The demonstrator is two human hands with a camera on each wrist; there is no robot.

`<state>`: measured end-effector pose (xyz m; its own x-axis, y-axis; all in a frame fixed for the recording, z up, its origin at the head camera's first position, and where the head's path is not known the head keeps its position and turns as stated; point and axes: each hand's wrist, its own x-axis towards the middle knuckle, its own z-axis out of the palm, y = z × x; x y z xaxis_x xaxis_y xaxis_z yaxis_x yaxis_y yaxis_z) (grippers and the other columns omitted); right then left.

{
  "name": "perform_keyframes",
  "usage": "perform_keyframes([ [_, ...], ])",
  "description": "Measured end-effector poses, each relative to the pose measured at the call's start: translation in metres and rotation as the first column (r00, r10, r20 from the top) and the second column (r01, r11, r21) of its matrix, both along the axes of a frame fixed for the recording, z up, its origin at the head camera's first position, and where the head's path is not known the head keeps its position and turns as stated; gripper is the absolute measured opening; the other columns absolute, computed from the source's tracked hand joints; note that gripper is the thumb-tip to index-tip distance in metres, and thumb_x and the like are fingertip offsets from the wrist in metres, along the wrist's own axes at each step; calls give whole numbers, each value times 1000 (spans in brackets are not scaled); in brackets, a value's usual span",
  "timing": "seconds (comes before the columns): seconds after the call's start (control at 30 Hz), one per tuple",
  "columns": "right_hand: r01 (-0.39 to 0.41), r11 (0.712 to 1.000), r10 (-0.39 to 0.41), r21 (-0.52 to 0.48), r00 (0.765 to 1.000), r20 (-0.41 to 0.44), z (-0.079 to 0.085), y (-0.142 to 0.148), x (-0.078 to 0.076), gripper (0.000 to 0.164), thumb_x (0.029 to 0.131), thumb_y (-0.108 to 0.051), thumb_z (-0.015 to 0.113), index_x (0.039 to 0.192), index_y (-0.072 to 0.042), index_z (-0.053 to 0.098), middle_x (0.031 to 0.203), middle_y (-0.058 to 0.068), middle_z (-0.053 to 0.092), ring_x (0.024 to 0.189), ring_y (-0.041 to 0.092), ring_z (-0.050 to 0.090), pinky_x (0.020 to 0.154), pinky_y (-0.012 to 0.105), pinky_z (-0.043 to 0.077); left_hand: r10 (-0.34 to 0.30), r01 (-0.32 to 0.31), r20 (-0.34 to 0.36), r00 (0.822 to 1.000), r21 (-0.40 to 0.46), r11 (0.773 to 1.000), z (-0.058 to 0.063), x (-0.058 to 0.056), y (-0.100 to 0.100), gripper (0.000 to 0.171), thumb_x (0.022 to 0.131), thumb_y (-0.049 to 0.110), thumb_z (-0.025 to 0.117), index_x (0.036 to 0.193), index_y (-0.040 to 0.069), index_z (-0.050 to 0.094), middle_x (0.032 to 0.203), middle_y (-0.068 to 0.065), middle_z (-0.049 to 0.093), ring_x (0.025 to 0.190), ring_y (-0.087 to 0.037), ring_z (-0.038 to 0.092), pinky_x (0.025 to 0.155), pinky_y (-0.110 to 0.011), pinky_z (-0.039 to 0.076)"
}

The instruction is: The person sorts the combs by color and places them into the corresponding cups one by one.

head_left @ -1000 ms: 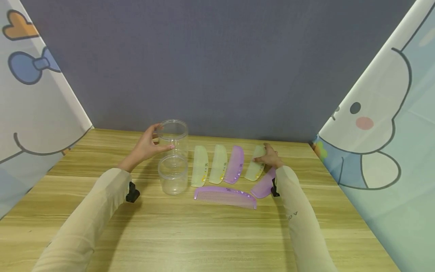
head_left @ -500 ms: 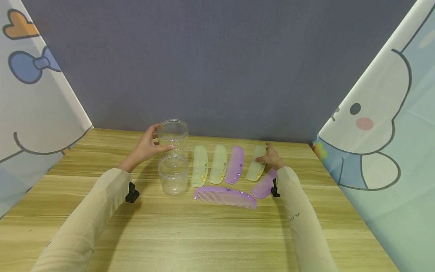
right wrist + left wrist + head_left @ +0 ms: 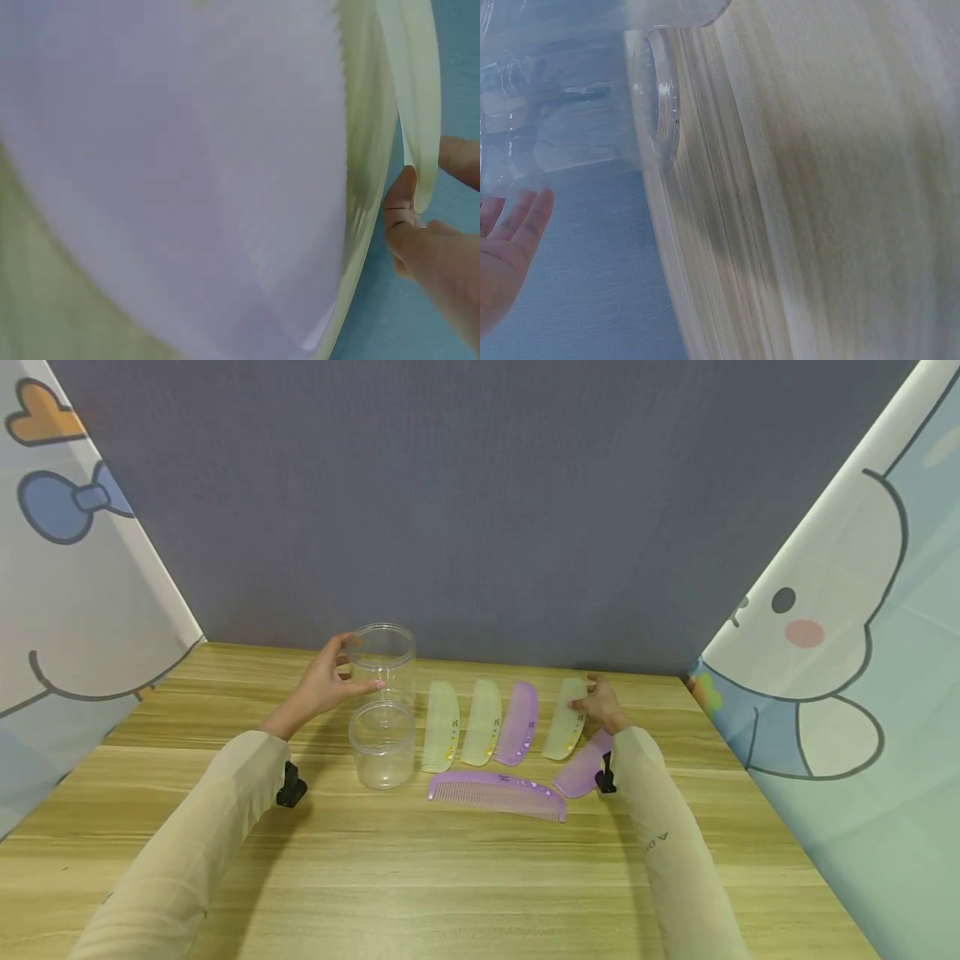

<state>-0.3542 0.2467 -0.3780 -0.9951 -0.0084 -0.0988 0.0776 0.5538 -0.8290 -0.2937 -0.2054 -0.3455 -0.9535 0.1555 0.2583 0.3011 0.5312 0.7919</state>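
Note:
My left hand (image 3: 322, 681) holds a clear plastic jar (image 3: 397, 681) at the back left, thumb in front and fingers around its far side. In the left wrist view, the fingertips (image 3: 540, 204) lie at the jar's wall. Just in front stands a second clear jar (image 3: 382, 764). My right hand (image 3: 602, 703) pinches the far end of a pale green comb (image 3: 562, 727) between thumb and fingers. The right wrist view shows this green comb (image 3: 421, 105) edge-on, its end tilted up. A purple comb (image 3: 581, 768) lies beneath my right wrist, partly hidden by the sleeve.
Two pale green combs (image 3: 441, 727) (image 3: 482, 722) and a purple comb (image 3: 517, 724) lie side by side right of the jars. Another purple comb (image 3: 495, 793) lies crosswise in front. A grey wall (image 3: 480, 527) closes off the back of the wooden table (image 3: 450, 893).
My right hand has shifted slightly right, to the green comb's right edge, and more of that comb's far end shows. The left hand and the jars have stayed put.

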Motion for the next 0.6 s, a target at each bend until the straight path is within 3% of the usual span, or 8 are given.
perform_keyframes([
  [0.2, 35, 990, -32, -138, 999, 27, 4, -4, 3, 73, 85, 7, 54, 143, 6, 8, 137, 32, 33, 118, 41, 45, 97, 44, 45, 0, 0, -8, 1000, -8, 1000, 0, 1, 0, 101, 72, 34, 77, 143, 2, 14, 143, -21, 29, 127, -45, 34, 99, -53, 40],
  [0.43, 72, 977, -70, -201, 997, 18, 7, -4, 0, 66, 88, 5, 50, 143, 5, 13, 138, 29, 35, 120, 39, 44, 99, 42, 44, -6, 6, -5, 1000, -1, 1000, 0, 1, 0, 100, 72, 32, 77, 143, 2, 13, 144, -22, 29, 127, -45, 34, 100, -53, 40],
  [0.6, 89, 963, -91, -253, 996, 3, 11, -5, 0, 60, 88, 6, 48, 141, 3, 21, 135, 26, 38, 114, 34, 48, 88, 31, 49, -7, 7, -2, 1000, 2, 1000, 0, 2, 0, 100, 72, 31, 78, 143, 2, 13, 143, -23, 29, 127, -45, 34, 100, -52, 40],
])
